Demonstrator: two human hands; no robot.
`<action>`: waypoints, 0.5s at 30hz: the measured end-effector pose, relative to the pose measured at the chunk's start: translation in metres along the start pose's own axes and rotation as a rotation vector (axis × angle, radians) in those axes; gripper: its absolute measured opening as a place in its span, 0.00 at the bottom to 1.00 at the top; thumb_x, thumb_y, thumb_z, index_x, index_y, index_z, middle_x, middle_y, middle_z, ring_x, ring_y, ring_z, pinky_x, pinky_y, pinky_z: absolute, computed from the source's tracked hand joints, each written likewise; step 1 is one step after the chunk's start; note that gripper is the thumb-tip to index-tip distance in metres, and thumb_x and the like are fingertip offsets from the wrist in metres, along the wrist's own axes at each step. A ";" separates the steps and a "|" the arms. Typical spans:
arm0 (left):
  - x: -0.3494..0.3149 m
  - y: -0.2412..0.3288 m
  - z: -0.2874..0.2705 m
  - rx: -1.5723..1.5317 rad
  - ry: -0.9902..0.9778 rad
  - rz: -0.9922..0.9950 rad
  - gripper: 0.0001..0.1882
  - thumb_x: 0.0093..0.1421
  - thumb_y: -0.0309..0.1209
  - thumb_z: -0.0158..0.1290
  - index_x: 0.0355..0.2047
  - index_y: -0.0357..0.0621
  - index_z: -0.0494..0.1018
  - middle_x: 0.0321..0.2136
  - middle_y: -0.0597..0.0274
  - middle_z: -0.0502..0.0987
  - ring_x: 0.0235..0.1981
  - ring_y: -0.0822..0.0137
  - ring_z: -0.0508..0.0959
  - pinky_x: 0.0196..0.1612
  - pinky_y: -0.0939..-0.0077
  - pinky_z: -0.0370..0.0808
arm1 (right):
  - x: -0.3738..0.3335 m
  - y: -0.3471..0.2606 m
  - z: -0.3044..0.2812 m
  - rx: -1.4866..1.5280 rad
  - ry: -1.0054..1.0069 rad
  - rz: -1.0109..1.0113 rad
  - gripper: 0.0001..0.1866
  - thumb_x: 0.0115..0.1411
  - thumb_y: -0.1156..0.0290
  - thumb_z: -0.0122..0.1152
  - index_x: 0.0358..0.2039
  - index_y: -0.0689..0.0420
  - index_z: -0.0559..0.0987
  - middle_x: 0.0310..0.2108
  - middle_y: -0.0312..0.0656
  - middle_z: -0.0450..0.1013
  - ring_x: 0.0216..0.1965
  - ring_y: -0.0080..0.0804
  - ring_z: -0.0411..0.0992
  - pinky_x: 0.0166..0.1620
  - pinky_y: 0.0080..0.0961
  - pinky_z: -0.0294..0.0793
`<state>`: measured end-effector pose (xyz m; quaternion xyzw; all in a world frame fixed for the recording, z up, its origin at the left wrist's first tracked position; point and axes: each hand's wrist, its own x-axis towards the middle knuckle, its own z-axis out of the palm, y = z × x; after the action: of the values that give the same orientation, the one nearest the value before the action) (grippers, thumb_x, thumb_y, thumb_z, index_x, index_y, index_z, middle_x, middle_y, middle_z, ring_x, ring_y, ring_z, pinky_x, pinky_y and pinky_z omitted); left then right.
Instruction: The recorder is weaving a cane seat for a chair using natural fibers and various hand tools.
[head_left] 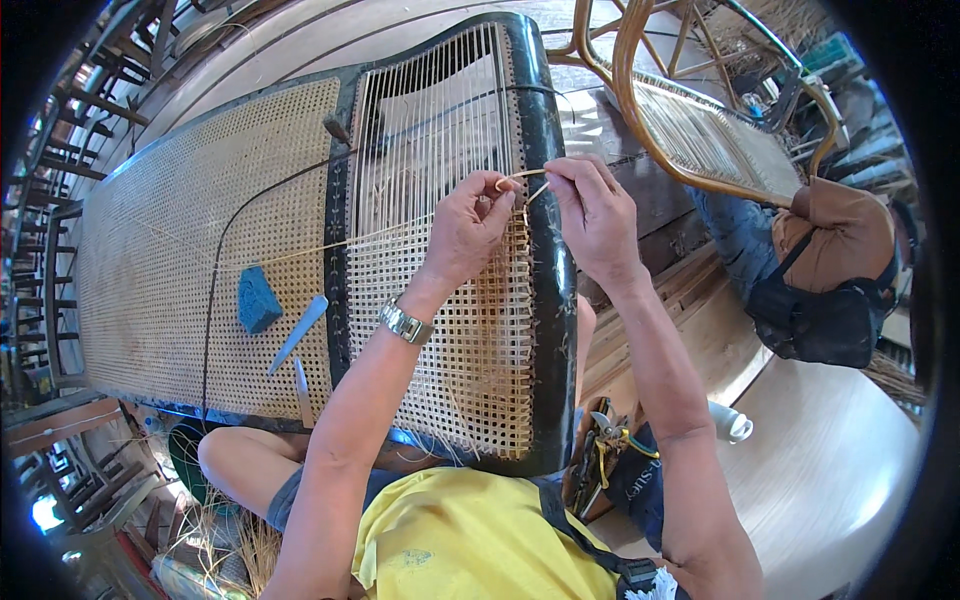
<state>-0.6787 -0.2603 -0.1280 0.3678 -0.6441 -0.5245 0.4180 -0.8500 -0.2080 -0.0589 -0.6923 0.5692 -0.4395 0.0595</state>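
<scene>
left hand [466, 228] and right hand [598, 218] both have fingers pinching this pale cane strand [526, 175], just over the right edge of the black frame [552, 340]

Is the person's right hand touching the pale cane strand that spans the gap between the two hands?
Touching: the head view shows the cane strand running straight into the right hand's pinching grip, with no gap visible.
</scene>
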 end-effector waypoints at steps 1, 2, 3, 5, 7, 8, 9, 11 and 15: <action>0.000 -0.001 0.001 0.019 0.010 0.026 0.07 0.68 0.30 0.58 0.43 0.42 0.79 0.27 0.72 0.76 0.24 0.83 0.67 0.28 0.84 0.68 | 0.000 0.002 0.000 0.001 0.000 0.002 0.07 0.66 0.78 0.61 0.44 0.60 0.79 0.38 0.46 0.77 0.38 0.47 0.80 0.41 0.34 0.80; 0.000 -0.001 0.001 0.038 0.020 0.052 0.07 0.68 0.30 0.58 0.43 0.42 0.79 0.27 0.72 0.76 0.24 0.83 0.68 0.29 0.84 0.68 | -0.001 0.005 0.001 0.005 0.001 -0.007 0.07 0.66 0.78 0.61 0.44 0.60 0.79 0.38 0.46 0.77 0.38 0.47 0.80 0.41 0.34 0.80; 0.000 0.000 0.000 0.041 0.021 0.049 0.07 0.68 0.30 0.58 0.43 0.42 0.79 0.27 0.72 0.76 0.24 0.83 0.68 0.29 0.84 0.68 | -0.001 0.007 0.002 0.011 0.001 -0.016 0.07 0.66 0.78 0.61 0.44 0.60 0.79 0.38 0.46 0.77 0.38 0.47 0.80 0.41 0.34 0.80; -0.001 0.002 -0.002 0.050 -0.018 0.000 0.08 0.68 0.30 0.58 0.46 0.43 0.80 0.36 0.71 0.82 0.32 0.81 0.74 0.37 0.84 0.74 | -0.002 0.005 0.001 0.017 -0.008 -0.015 0.07 0.65 0.79 0.61 0.44 0.60 0.79 0.38 0.47 0.77 0.38 0.47 0.80 0.41 0.34 0.80; -0.001 0.002 -0.003 0.036 -0.004 0.012 0.08 0.68 0.30 0.58 0.46 0.43 0.80 0.37 0.71 0.82 0.32 0.81 0.74 0.38 0.83 0.74 | -0.003 0.005 0.003 0.023 -0.016 -0.016 0.07 0.65 0.79 0.61 0.44 0.61 0.79 0.38 0.47 0.77 0.38 0.47 0.80 0.41 0.34 0.80; -0.001 0.003 -0.003 0.019 0.009 0.025 0.09 0.68 0.30 0.58 0.46 0.43 0.80 0.37 0.70 0.82 0.33 0.81 0.74 0.38 0.83 0.74 | -0.006 0.007 0.006 0.051 -0.030 -0.008 0.07 0.65 0.79 0.61 0.43 0.61 0.79 0.38 0.47 0.77 0.38 0.47 0.79 0.42 0.34 0.80; -0.002 0.003 -0.003 0.021 0.009 0.024 0.09 0.68 0.30 0.58 0.46 0.43 0.80 0.37 0.70 0.82 0.33 0.81 0.74 0.38 0.83 0.74 | -0.008 0.009 0.010 0.078 -0.043 0.000 0.07 0.65 0.80 0.60 0.43 0.61 0.79 0.38 0.47 0.78 0.38 0.47 0.79 0.42 0.34 0.80; -0.002 0.003 -0.003 0.047 0.030 0.046 0.09 0.68 0.29 0.59 0.46 0.43 0.80 0.38 0.70 0.82 0.34 0.80 0.75 0.39 0.82 0.74 | -0.014 0.016 0.018 0.096 -0.036 0.017 0.07 0.65 0.80 0.61 0.43 0.61 0.79 0.37 0.47 0.78 0.38 0.47 0.79 0.42 0.33 0.80; -0.004 0.006 -0.002 0.046 0.029 0.012 0.08 0.68 0.28 0.59 0.46 0.42 0.80 0.38 0.69 0.82 0.34 0.80 0.75 0.40 0.82 0.74 | -0.022 0.032 0.024 0.070 0.021 0.018 0.07 0.64 0.80 0.62 0.42 0.62 0.79 0.36 0.47 0.78 0.36 0.45 0.79 0.40 0.32 0.79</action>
<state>-0.6758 -0.2565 -0.1225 0.3812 -0.6520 -0.5016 0.4218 -0.8563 -0.2107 -0.1035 -0.6800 0.5602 -0.4659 0.0816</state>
